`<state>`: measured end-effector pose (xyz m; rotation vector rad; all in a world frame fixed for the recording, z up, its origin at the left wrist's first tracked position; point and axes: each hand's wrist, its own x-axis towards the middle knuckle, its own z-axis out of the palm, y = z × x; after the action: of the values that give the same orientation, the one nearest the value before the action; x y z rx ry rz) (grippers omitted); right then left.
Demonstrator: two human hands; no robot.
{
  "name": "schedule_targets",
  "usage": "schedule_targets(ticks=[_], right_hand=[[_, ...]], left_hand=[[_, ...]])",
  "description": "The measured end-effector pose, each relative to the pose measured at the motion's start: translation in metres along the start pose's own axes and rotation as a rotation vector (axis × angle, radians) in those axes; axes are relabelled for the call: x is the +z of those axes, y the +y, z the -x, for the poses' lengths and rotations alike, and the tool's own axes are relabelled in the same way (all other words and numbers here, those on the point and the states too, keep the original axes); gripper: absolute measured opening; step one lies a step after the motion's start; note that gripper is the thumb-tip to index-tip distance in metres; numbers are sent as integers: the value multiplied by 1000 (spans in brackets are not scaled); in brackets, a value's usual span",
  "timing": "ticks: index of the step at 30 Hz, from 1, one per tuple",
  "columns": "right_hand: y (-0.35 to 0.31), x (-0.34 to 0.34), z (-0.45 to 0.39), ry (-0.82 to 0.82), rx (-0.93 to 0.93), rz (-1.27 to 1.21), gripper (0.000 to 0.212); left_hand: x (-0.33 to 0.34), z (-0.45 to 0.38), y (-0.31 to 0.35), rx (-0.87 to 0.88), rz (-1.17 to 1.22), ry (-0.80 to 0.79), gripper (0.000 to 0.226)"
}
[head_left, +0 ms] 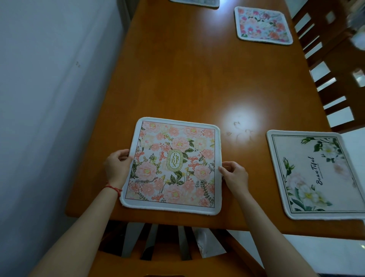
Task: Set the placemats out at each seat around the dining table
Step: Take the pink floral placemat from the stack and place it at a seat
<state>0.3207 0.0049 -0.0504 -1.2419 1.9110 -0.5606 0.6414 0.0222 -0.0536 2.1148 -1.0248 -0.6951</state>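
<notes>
The fingers of the left hand curl over the left edge of the "Garden" placemat, thumb on top, pinching the hem; the fingers of the right hand pinch the right edge in the same way, so the mat is held at both sides. It lies flat, or very nearly so, on the wooden worktop, its near edge just inside the worktop's front edge and above the chair back tucked below. The likeliest fault, as I judge it, is crooked placing: if one hand lets go before the other, or drags as it leaves, the mat will skew against the worktop edge. Drawn a little nearer, its hem would overhang and could be knocked off by a sitter. It could also end up unevenly spaced from the "Beautiful" placemat to the right, which itself reaches close to the front edge. The far floral placemat and another placemat at the top are well apart and at no risk.
</notes>
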Motion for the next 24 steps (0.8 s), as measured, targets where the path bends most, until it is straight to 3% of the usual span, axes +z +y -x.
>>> schedule_targets(ticks=[6, 17, 24], right_hand=[[3, -14, 12, 13, -96, 109, 31], [29, -55, 42, 33, -206, 339, 46], [68, -102, 51, 150, -337, 572, 47]], left_hand=[[8, 19, 9, 174, -112, -20, 30], [59, 66, 48, 501, -293, -300, 38], [88, 108, 75, 719, -446, -333, 40]])
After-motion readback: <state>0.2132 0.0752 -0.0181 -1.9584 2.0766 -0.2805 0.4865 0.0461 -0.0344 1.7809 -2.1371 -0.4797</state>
